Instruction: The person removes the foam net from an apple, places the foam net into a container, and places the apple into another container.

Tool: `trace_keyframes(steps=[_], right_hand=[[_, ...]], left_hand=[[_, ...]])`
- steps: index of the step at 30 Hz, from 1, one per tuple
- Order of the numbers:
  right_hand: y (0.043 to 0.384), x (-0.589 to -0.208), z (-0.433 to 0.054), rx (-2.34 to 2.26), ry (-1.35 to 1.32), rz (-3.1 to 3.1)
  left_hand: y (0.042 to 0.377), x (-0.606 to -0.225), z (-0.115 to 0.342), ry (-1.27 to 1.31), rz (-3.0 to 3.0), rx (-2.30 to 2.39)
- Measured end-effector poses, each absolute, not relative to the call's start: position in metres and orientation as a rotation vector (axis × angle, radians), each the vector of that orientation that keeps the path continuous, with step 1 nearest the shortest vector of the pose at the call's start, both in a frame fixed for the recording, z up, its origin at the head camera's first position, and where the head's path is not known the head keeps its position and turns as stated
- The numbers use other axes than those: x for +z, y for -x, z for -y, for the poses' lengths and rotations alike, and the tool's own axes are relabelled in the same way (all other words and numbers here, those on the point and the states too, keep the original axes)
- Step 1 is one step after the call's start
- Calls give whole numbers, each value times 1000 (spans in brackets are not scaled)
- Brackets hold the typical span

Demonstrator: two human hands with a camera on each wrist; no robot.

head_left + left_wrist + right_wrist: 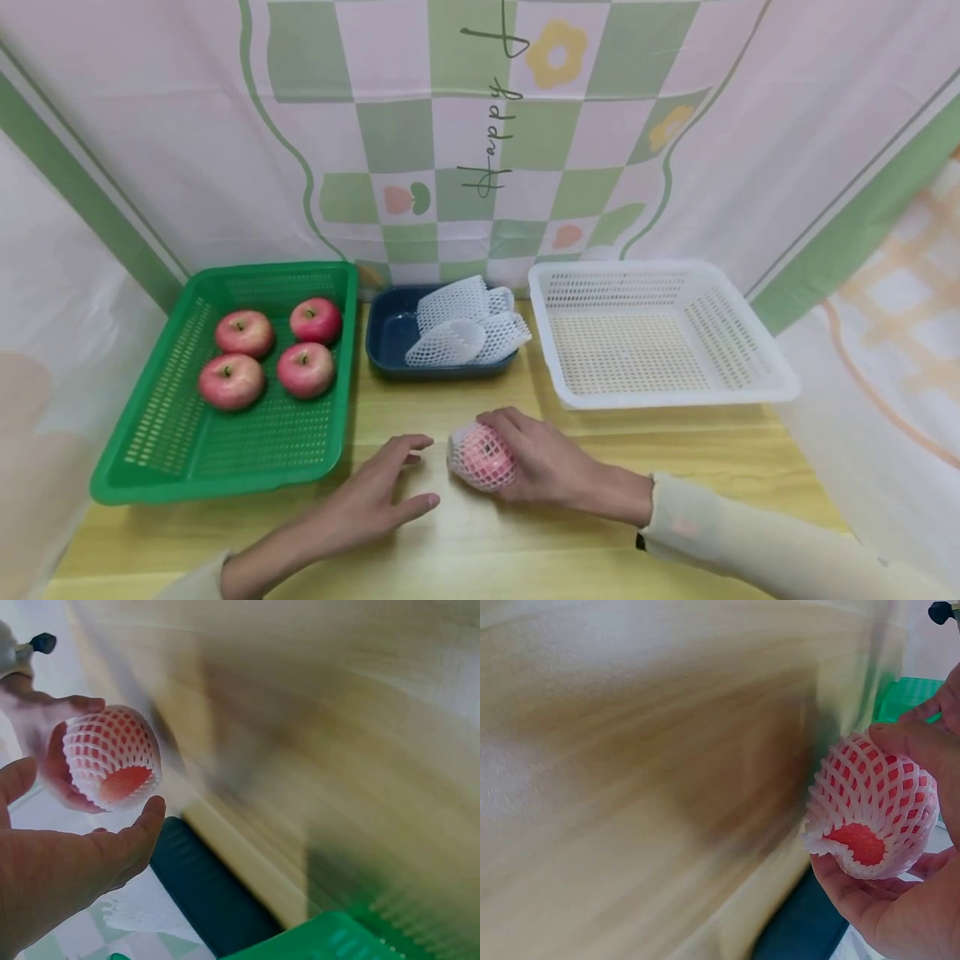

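Note:
My right hand [543, 462] grips an apple [486, 457] wrapped in a white foam net sleeve, held over the middle of the table. In the right wrist view, thumb and fingers curl round the netted apple [877, 802], and red skin shows through an opening in the net. My left hand [371, 492] is just left of it, fingers spread and apart from the apple. The left wrist view shows that hand [75, 870] in front of the netted apple [116, 757], with nothing in its grasp.
At the left, a green basket [300, 454] holds several bare apples [306, 370]. Behind the hands stands a dark blue tray [392, 332] with several foam net sleeves [450, 310]. A white basket [630, 354] is at the right. Patterned cloth [480, 133] hangs behind the wooden table [465, 550].

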State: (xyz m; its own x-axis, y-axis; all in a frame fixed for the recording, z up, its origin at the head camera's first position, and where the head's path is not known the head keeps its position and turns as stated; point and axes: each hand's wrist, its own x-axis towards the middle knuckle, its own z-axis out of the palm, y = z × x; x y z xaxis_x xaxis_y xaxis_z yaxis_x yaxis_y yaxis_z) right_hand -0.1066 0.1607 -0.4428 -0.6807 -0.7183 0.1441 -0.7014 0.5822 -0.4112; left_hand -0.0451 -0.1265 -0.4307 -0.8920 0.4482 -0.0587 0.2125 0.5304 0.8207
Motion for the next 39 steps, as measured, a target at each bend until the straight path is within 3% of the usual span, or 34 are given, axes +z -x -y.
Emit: trace_keyframes(steps=[39], right_hand=[[114, -479, -177, -1142, 961, -2464]], left_hand=[[48, -457, 115, -274, -2246, 1578]])
